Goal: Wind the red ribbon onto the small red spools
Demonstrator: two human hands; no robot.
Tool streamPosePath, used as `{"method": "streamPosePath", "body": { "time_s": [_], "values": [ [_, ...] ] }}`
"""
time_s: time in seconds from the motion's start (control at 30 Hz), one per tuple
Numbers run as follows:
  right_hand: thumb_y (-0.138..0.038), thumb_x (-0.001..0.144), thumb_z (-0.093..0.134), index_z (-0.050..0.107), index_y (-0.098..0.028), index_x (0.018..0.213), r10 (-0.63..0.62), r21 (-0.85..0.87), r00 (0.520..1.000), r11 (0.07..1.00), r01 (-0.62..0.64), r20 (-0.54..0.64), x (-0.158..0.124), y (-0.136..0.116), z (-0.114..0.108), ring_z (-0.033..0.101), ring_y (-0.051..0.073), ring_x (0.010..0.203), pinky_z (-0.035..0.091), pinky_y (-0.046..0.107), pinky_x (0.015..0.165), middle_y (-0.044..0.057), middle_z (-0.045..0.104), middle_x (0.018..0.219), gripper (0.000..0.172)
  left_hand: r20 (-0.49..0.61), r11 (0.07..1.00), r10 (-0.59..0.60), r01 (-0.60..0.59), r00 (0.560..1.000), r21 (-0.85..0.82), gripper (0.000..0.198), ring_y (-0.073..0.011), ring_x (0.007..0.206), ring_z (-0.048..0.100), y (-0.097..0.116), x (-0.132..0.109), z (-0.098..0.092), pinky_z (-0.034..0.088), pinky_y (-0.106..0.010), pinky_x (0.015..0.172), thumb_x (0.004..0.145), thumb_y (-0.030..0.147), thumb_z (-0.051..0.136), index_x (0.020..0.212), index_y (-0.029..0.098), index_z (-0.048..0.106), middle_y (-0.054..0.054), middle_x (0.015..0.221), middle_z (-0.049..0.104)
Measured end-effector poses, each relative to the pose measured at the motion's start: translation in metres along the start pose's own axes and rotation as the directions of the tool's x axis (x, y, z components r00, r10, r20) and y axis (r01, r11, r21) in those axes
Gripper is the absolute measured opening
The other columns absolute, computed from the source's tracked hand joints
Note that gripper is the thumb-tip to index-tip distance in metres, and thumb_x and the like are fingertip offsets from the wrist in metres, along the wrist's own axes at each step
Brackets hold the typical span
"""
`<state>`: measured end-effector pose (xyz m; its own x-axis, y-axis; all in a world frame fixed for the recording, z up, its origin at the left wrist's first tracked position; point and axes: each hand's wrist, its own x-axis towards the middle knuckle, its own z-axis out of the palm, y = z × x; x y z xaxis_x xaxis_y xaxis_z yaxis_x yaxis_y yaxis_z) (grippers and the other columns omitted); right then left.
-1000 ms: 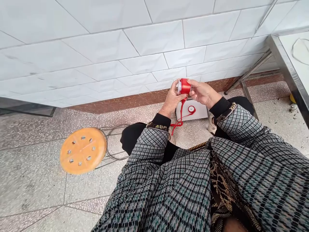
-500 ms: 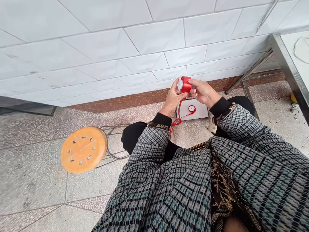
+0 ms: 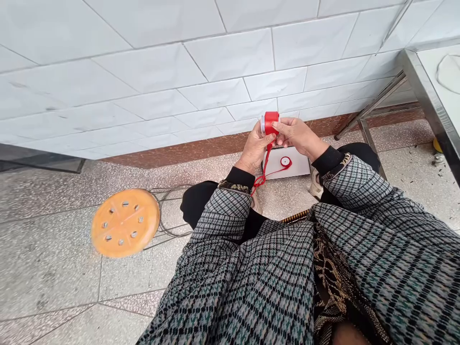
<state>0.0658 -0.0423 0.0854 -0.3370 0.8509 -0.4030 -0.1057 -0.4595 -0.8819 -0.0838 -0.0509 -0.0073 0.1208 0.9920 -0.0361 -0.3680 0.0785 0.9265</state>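
A seated person in a checked coat holds a red spool [image 3: 270, 123] of cord up between both hands, just right of the frame's centre and in front of the white tiled wall [image 3: 161, 72]. The left hand [image 3: 256, 147] cups the spool from below and to the left, fingers curled around it; the right hand [image 3: 297, 136] closes on it from the right, fingertips pinched at its lower edge. A loose red cord [image 3: 265, 165] hangs from the spool between the two wrists, trailing down toward the left sleeve. Directly beneath the hands, on the speckled floor, lies a white box [image 3: 287, 163] with a red ring on its top. An orange perforated stool [image 3: 125, 222] stands at lower left, well apart from the hands. A metal table [image 3: 427, 96] edges in at upper right.
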Motion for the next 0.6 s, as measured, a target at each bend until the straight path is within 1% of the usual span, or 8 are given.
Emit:
{"method": "streamPosePath", "body": {
  "time_s": [0.07,0.1,0.2,0.33,0.4,0.47,0.53,0.6],
  "values": [
    [-0.030,0.103,0.077,0.061,-0.016,0.069,-0.034,-0.043,0.998,0.999,0.032,-0.055,0.002,0.002,0.002,0.048,0.004,0.037,0.031,0.013,0.036,-0.003,0.057,0.044,0.040,0.021,1.000,-0.010,0.010,1.000,-0.008,0.061,-0.0106,0.066,0.062,0.000,-0.001,0.000,0.049,-0.027,0.066,0.069,0.051,0.101,0.108,0.020,0.066,0.000,0.080,0.072],
    [-0.030,0.105,0.075,0.057,-0.017,0.065,-0.040,-0.032,0.996,0.999,0.037,-0.081,0.004,0.003,0.002,0.043,0.004,0.035,0.028,0.013,0.036,-0.004,0.052,0.041,0.045,0.030,1.000,-0.011,0.011,0.999,-0.004,0.061,-0.0108,0.066,0.063,0.000,-0.001,0.000,0.050,-0.027,0.067,0.069,0.050,0.101,0.108,0.020,0.066,0.001,0.078,0.072],
    [-0.030,0.108,0.070,0.052,-0.018,0.065,-0.006,0.115,0.992,0.993,0.021,-0.129,0.008,0.005,0.000,0.036,0.003,0.033,0.025,0.013,0.035,-0.007,0.044,0.040,0.049,0.043,1.000,-0.015,0.014,0.999,0.027,0.061,-0.0124,0.066,0.066,-0.003,-0.001,-0.001,0.053,-0.029,0.071,0.073,0.044,0.099,0.119,0.019,0.067,0.001,0.077,0.072],
    [-0.027,0.112,0.064,0.056,-0.017,0.078,0.120,0.330,0.984,0.941,-0.072,-0.128,0.008,0.001,-0.004,0.036,0.002,0.035,0.028,0.011,0.036,-0.008,0.049,0.048,0.036,0.024,0.995,-0.039,0.037,0.999,0.090,0.070,-0.0152,0.069,0.070,-0.004,-0.002,-0.001,0.056,-0.032,0.076,0.080,0.037,0.095,0.140,0.019,0.063,-0.001,0.081,0.076],
    [-0.024,0.115,0.056,0.059,-0.016,0.084,0.184,0.376,0.978,0.917,-0.133,-0.103,0.007,-0.002,-0.005,0.037,0.001,0.035,0.028,0.010,0.036,-0.007,0.051,0.052,0.032,0.023,0.994,-0.038,0.035,0.999,0.100,0.083,-0.0159,0.068,0.071,-0.005,-0.002,-0.002,0.058,-0.034,0.077,0.080,0.035,0.095,0.152,0.021,0.056,0.000,0.083,0.076],
    [-0.021,0.116,0.050,0.061,-0.015,0.087,0.225,0.383,0.971,0.906,-0.179,-0.078,0.007,-0.005,-0.007,0.038,0.001,0.035,0.027,0.010,0.035,-0.006,0.052,0.053,0.031,0.037,0.994,-0.040,0.036,0.999,0.105,0.095,-0.0162,0.066,0.071,-0.005,-0.001,-0.004,0.058,-0.035,0.077,0.079,0.034,0.096,0.160,0.023,0.048,0.001,0.082,0.076],
    [-0.019,0.116,0.050,0.061,-0.015,0.088,0.238,0.385,0.970,0.902,-0.198,-0.058,0.007,-0.005,-0.010,0.039,0.001,0.035,0.027,0.009,0.034,-0.007,0.052,0.052,0.031,0.052,0.991,-0.055,0.049,0.997,0.121,0.097,-0.0161,0.065,0.070,-0.006,0.000,-0.006,0.058,-0.035,0.076,0.077,0.035,0.097,0.160,0.024,0.048,0.001,0.082,0.076],
    [-0.019,0.116,0.050,0.061,-0.015,0.089,0.237,0.386,0.971,0.900,-0.203,-0.042,0.008,-0.005,-0.012,0.040,0.001,0.035,0.027,0.008,0.034,-0.006,0.053,0.052,0.029,0.061,0.989,-0.069,0.060,0.996,0.138,0.091,-0.0157,0.064,0.070,-0.007,0.001,-0.009,0.058,-0.035,0.075,0.076,0.036,0.098,0.154,0.024,0.052,0.001,0.083,0.076]
  ]
}}
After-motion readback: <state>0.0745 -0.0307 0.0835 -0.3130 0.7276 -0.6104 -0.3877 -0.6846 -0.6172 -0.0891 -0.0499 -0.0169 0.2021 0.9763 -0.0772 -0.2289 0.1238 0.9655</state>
